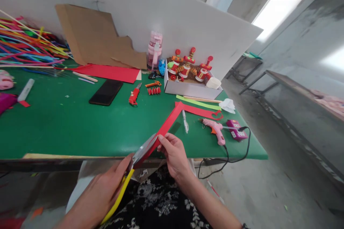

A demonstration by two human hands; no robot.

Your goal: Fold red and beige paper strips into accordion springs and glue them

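Note:
My left hand (103, 188) is closed around the yellow handles of a pair of scissors (144, 149), near the table's front edge. The scissor blades lie along the near end of a long red paper strip (169, 121). Between thumb and fingers, my right hand (174, 155) pinches this strip close to the blade tips. The strip slants away over the table, its far end by another red strip (200, 110) with a curled cut-out end. A white pen (185, 121) lies just beyond my right hand. Paper partly hides the lower blade.
On the green table (67, 128) are a phone (106, 92), a red-handled cutter (134, 94), a pink glue gun (215, 128) with a cord hanging over the edge, and a purple box (236, 130). Behind stand a white box (192, 87) of red figures, a pink bottle (154, 50) and cardboard (94, 35).

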